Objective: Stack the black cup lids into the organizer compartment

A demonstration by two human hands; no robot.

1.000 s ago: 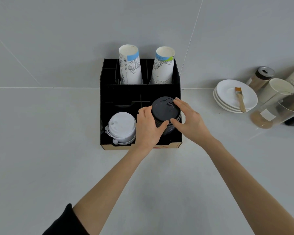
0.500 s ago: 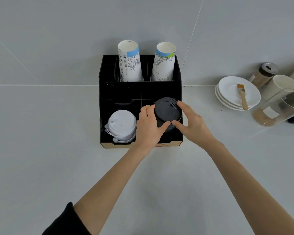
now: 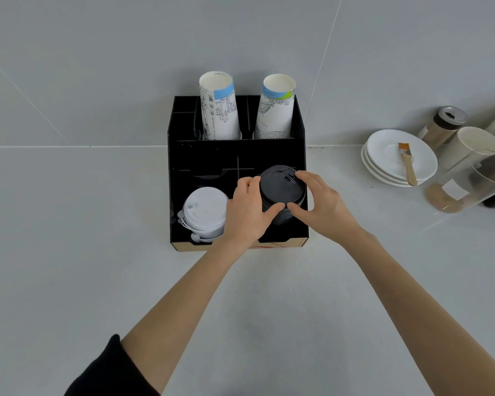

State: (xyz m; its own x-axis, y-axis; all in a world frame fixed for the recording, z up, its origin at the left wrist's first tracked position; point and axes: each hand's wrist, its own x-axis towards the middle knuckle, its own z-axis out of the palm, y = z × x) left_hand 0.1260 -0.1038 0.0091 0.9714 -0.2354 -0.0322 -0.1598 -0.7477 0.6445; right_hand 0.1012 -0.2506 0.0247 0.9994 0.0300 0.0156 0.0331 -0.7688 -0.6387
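Head view: seating the lids (image 3: 282, 190) in the organizer's (image 3: 237, 155) front right compartment.
Left hand (image 3: 249, 210) and right hand (image 3: 319, 205) pinch the stack; next, release squarely.

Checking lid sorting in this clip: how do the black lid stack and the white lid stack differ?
The black lid stack is gripped by the left hand and right hand; the white lid stack sits untouched. Black fills the organizer's front right compartment, white the front left. White lids lie fanned and uneven; black ones look aligned. Both stand top-up.
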